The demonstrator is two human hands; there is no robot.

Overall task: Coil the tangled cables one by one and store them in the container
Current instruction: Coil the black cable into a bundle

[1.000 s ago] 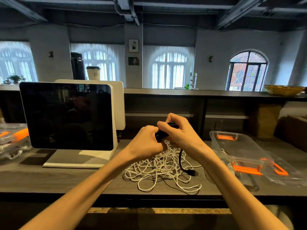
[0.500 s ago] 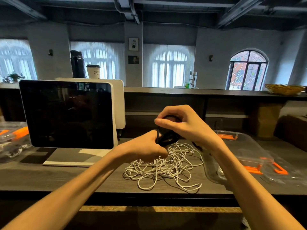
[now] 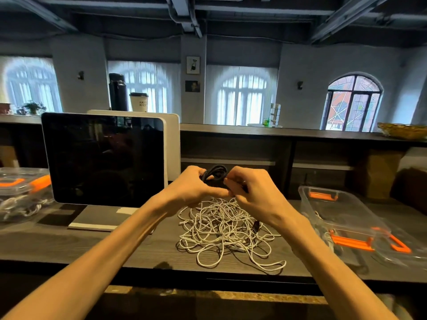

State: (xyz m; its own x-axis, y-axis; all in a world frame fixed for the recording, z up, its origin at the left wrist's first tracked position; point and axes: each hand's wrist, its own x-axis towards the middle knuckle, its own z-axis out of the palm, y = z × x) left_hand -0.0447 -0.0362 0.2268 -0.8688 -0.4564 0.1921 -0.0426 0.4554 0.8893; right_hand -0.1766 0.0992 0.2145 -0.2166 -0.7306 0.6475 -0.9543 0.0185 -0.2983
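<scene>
Matt dark wood-grain table — clear glossy plastic container, orange clips.

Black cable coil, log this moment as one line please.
step: coiling | left hand: grips black cable coil | right hand: pinches coil | white cable tangle: on counter | clear container: open, right

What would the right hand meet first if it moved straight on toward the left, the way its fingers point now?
The right hand would most likely meet the left hand first, since both grip the same black cable coil and their fingertips look nearly touching. Depth is hard to judge from this one view.
</scene>
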